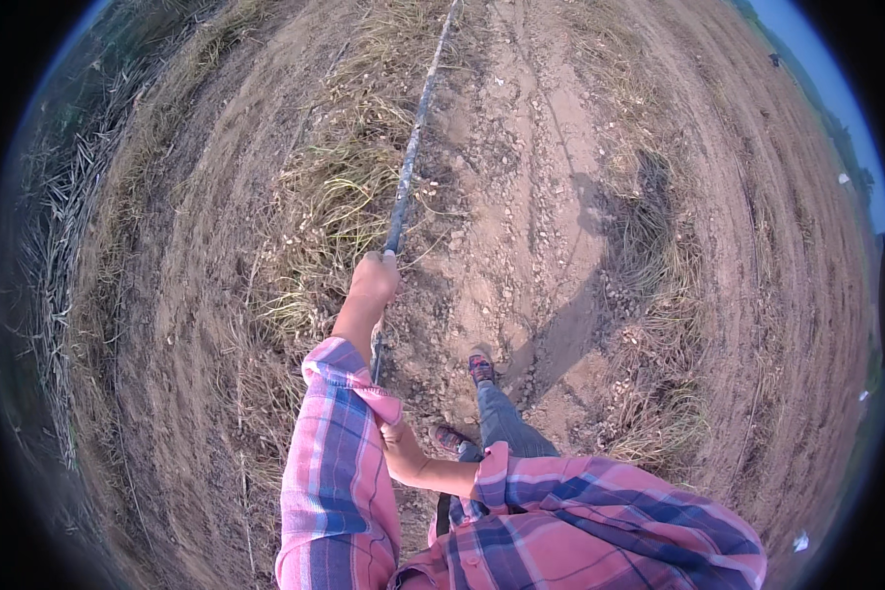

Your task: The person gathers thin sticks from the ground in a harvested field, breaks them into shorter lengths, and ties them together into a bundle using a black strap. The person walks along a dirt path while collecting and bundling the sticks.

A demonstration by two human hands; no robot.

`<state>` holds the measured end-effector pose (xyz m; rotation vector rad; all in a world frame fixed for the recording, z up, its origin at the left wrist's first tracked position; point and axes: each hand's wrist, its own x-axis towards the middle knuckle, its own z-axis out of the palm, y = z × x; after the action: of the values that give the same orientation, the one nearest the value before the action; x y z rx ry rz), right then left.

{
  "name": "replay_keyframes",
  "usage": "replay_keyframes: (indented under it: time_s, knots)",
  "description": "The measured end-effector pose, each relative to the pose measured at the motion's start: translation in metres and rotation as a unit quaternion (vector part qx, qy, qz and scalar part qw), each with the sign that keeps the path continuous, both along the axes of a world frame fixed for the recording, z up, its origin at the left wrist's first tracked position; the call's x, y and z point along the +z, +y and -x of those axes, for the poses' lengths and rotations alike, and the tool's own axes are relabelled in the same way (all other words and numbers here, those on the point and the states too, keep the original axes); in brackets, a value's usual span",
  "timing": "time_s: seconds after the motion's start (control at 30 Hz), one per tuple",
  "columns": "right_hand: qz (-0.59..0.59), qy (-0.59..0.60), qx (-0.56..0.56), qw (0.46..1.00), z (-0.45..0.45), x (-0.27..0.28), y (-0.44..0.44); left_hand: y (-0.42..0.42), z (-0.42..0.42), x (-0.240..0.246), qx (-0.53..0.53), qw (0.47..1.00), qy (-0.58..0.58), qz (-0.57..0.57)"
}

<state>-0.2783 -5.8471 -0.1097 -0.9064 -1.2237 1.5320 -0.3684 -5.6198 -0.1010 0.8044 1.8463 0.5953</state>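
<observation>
A long, narrow, soil-stained irrigation tape or hose (408,162) stretches taut from the top of the picture down to my hands. My left hand (376,276) is closed around it, arm reaching forward. Below that fist the tape runs on beside my left forearm and passes behind the rolled plaid cuff (354,372). Lower down, near my waist, my right hand (398,442) is curled in line with the tape and appears to grip it; the left sleeve hides its fingertips. Uprooted peanut plants (346,192), dry and tangled with pods, lie along the tape's left side.
Bare, cloddy soil (501,221) runs ahead between the plant rows. Another row of pulled plants (649,369) lies to the right. My shoe (481,367) stands on the soil. Thin lines (247,509) lie on the ground at left, and dry stalks (59,243) edge the field.
</observation>
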Motion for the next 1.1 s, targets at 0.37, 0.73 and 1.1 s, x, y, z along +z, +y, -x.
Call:
replay_keyframes:
  time_s: [0.37,0.73,1.1]
  knots:
    - [0.289,-0.062,-0.1,0.95,-0.108,-0.038,0.141,-0.049,-0.089,0.001,-0.001,0.974,0.035,-0.222]
    - [0.228,-0.008,-0.197,0.954,-0.158,0.026,0.161,-0.17,-0.169,-0.031,-0.163,0.959,-0.039,-0.227]
    - [-0.003,-0.178,-0.135,0.975,-0.213,-0.037,-0.065,-0.079,-0.198,0.014,0.058,0.89,-0.451,-0.039]
